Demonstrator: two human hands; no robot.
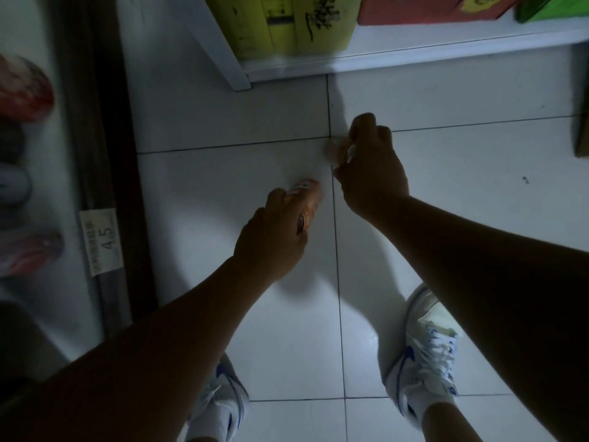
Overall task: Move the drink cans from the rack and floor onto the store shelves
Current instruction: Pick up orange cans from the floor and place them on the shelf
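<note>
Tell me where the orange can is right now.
Head view, near the centre: the left hand grips the orange can over the floor tiles, close to the right hand holding a paler can.

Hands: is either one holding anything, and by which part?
Both. The left hand grips an orange can round its side; the right hand grips a paler can, mostly hidden, also round its side.

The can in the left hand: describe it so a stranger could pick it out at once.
Start at the white tiled floor, where a person reaches down with both hands. The left hand grips the orange can. Unlike the paler can in the right hand, it is vividly orange with a white patch at its far end.
</note>
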